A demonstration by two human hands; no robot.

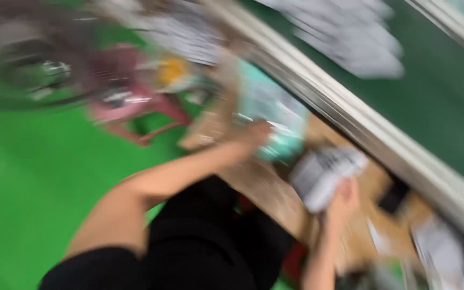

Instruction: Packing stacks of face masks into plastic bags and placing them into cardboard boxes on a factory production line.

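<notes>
The view is heavily blurred and tilted. My left hand (254, 133) reaches out to a pale teal packet (273, 110) lying by a brown cardboard box (267, 188), and seems to touch it. My right hand (342, 200) is lower right and grips a white printed packet (322, 173) held over the box. My dark-clothed lap fills the bottom middle.
A pink plastic stool (130, 102) and a dark round fan (25, 64) stand on the green floor (33, 182) at the left. A pale table edge (371, 129) runs diagonally across the right, with white sheets (350, 37) on a green surface beyond it.
</notes>
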